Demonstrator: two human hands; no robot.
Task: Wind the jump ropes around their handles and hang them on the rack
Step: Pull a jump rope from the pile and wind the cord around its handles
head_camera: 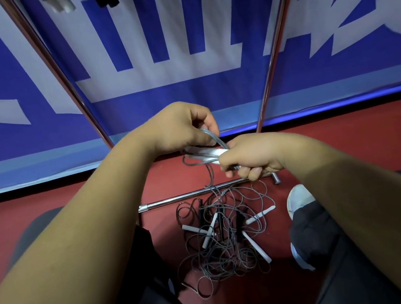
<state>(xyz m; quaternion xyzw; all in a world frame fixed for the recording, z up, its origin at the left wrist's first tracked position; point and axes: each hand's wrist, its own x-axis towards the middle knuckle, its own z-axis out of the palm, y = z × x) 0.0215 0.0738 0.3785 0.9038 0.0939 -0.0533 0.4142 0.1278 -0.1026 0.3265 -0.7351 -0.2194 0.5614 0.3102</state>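
While left hand [182, 128] pinches cord [212, 135], right hand [252, 155] on handles [209, 154]; tangle [224, 248] beside bar [183, 198]

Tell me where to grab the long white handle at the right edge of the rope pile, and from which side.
Probably by its lower right half, from above on the pile's right side, fingers across its width. The white handle lies flat and slanted on the red floor, and that end pokes clear of the tangled ropes, while its upper end sits among loops.

Two hands [180, 128] [249, 157], one held jump rope [210, 153], five loose white handles [256, 247], two rack poles [46, 57] [278, 36], one crossbar [187, 196].
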